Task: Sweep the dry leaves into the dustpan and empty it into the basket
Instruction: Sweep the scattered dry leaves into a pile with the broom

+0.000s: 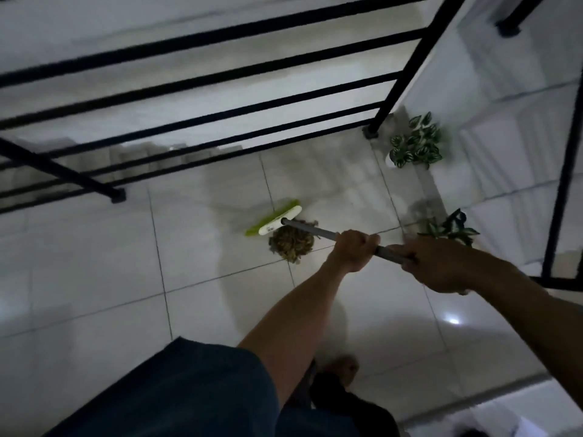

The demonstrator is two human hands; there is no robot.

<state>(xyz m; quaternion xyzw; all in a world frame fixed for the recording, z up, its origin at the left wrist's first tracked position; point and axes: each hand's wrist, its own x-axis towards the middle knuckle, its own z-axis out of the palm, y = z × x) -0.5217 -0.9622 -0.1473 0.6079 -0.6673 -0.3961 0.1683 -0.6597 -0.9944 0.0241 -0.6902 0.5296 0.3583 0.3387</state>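
A small heap of dry brown leaves [291,242] lies on the white tiled floor. Just beyond it stands the broom head [274,221], white with green bristles, touching the heap's far edge. Its grey handle [318,232] runs back to the right into both of my hands. My left hand [353,250] grips the handle lower down, nearer the head. My right hand [438,266] grips it higher up, at the end. No dustpan or basket is in view.
A black metal railing [220,89] runs across the top with stairs below it, its post [372,130] standing on the floor. Two potted green-and-white plants [416,143] [451,228] stand by the right wall. My bare foot [342,370] is on the tiles below.
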